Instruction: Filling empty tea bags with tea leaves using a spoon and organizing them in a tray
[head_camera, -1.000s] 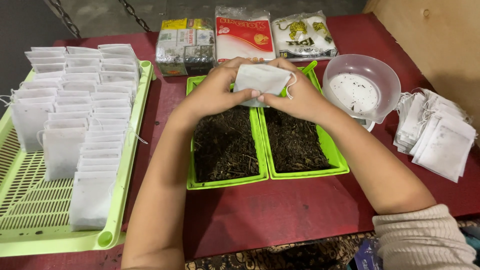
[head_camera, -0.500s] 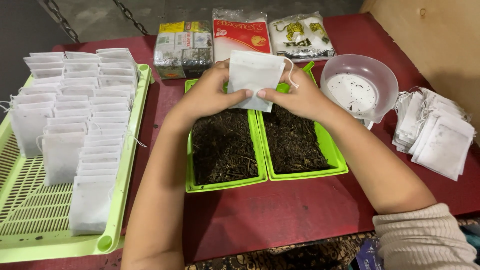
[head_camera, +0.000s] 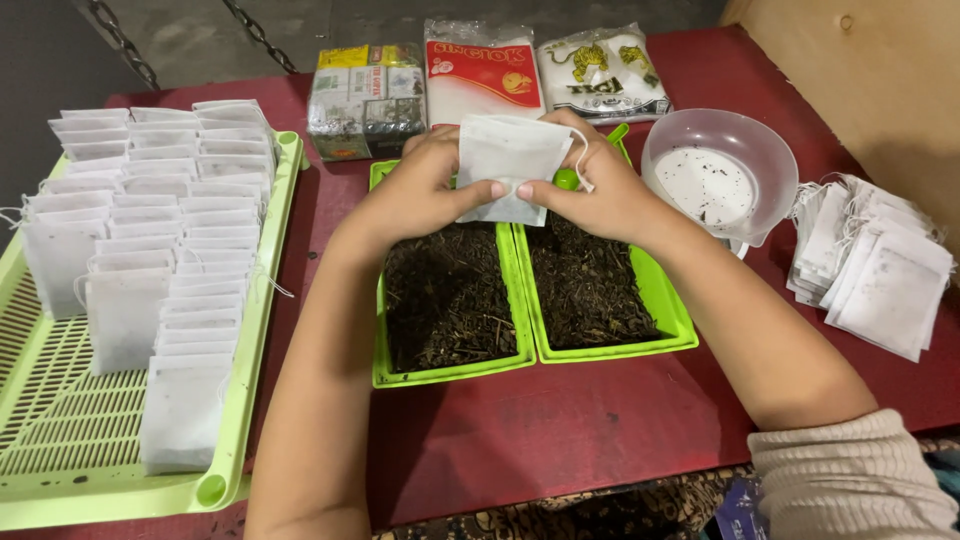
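Hands together on a white bag (head_camera: 510, 165): left hand (head_camera: 425, 190) and right hand (head_camera: 600, 185) each pinch a side, thumbs meeting on its front, holding it upright above the far ends of two green trays (head_camera: 520, 310) of dark loose tea. Filled bags (head_camera: 150, 250) lie in rows on the rack (head_camera: 60, 400) at left, empty bags (head_camera: 875, 265) right, bowl (head_camera: 720, 170) beside them.
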